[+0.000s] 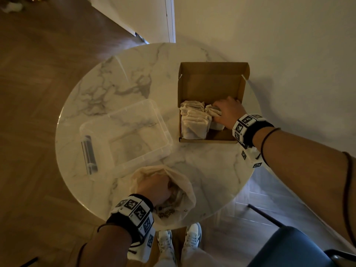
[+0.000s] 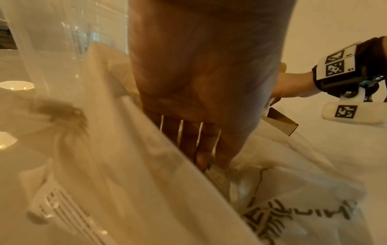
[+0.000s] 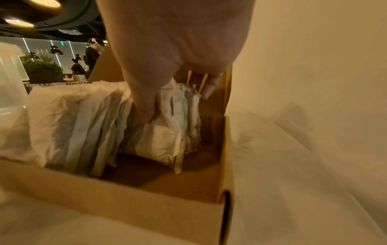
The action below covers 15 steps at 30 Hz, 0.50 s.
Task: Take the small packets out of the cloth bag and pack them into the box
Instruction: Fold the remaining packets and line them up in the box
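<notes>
The round marble counter (image 1: 134,78) carries a clear tub (image 1: 125,130), the open box (image 1: 212,79) at the far right and the cloth bag (image 1: 185,185) at the near edge. Packets (image 1: 194,122) stand on edge in the box, filling its left part, with bare floor to their right. The right hand (image 1: 229,112) is in the box, thumb and fingers (image 3: 144,106) pinching a few packets upright beside the row: the placing step. The left hand (image 1: 156,187) reaches into the bag's mouth, its fingers (image 2: 203,149) straight, touching a packet, not yet closed on it. Next, I judge, the right hand must release without toppling the row while the left closes on a packet.
</notes>
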Tool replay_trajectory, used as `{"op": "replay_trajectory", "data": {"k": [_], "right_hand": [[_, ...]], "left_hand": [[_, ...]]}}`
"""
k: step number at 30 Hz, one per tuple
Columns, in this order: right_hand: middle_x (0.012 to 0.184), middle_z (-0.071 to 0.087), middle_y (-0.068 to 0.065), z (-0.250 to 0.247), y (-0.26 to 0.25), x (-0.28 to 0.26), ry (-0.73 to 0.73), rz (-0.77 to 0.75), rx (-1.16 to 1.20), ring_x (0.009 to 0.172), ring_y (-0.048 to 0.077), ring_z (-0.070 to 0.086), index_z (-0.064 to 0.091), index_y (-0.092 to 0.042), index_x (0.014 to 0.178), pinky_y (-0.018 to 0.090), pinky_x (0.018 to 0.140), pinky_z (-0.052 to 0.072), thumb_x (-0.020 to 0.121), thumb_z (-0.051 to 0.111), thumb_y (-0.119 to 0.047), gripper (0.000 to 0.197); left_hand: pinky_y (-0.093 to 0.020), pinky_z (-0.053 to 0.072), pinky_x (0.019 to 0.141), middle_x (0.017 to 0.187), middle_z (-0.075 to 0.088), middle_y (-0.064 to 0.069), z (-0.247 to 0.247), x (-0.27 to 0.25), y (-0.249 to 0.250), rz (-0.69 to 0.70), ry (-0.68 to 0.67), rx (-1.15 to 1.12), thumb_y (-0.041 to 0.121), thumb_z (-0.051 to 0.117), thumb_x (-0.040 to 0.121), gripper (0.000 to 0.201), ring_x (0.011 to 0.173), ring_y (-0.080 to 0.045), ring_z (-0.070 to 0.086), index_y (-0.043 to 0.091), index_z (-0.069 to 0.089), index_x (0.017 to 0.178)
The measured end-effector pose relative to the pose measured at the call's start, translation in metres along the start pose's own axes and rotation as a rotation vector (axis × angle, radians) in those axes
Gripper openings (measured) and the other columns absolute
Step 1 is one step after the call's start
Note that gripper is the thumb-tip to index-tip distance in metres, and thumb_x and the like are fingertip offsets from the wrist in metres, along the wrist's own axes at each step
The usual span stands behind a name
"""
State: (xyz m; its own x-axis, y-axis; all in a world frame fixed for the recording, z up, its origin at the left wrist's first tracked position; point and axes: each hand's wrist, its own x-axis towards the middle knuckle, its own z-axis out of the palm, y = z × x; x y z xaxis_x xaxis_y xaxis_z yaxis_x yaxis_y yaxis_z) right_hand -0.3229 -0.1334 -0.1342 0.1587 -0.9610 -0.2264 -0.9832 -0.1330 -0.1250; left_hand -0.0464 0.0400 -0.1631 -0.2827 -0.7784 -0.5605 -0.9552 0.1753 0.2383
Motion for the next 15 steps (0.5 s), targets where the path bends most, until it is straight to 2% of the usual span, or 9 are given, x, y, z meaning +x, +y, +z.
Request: {"op": "replay_trajectory", "data": {"k": [10, 13, 15], "right_hand": [[0.124, 0.054, 0.008, -0.001, 0.012, -0.014, 0.149, 0.067, 0.057, 0.116, 0.032, 0.046, 0.05, -0.02, 0.126, 0.043, 0.094, 0.04, 0.081, 0.065, -0.044, 0.054], [0.125, 0.053, 0.007, 0.0, 0.016, -0.017, 0.138, 0.138, 0.118, 0.112, 0.03, 0.053, 0.049, -0.02, 0.127, 0.042, 0.091, 0.046, 0.08, 0.068, -0.04, 0.054], [0.124, 0.054, 0.006, -0.001, 0.014, -0.016, 0.11, 0.147, 0.159, 0.108, 0.029, 0.056, 0.05, -0.019, 0.125, 0.04, 0.089, 0.047, 0.083, 0.066, -0.035, 0.048]], "left_hand": [[-0.032, 0.048, 0.09, 0.116, 0.065, 0.003, 0.003, 0.0, -0.001, 0.005, -0.023, 0.002, 0.035, 0.044, 0.094, 0.032, 0.103, -0.019, 0.061, 0.023, 0.063, 0.116], [-0.034, 0.05, 0.091, 0.116, 0.065, 0.003, 0.004, 0.0, -0.001, 0.0, -0.041, -0.01, 0.034, 0.044, 0.094, 0.032, 0.103, -0.019, 0.061, 0.023, 0.063, 0.117], [-0.034, 0.05, 0.091, 0.115, 0.066, 0.003, 0.005, 0.001, -0.001, -0.005, -0.048, -0.015, 0.035, 0.044, 0.094, 0.031, 0.101, -0.018, 0.062, 0.024, 0.064, 0.115]]}}
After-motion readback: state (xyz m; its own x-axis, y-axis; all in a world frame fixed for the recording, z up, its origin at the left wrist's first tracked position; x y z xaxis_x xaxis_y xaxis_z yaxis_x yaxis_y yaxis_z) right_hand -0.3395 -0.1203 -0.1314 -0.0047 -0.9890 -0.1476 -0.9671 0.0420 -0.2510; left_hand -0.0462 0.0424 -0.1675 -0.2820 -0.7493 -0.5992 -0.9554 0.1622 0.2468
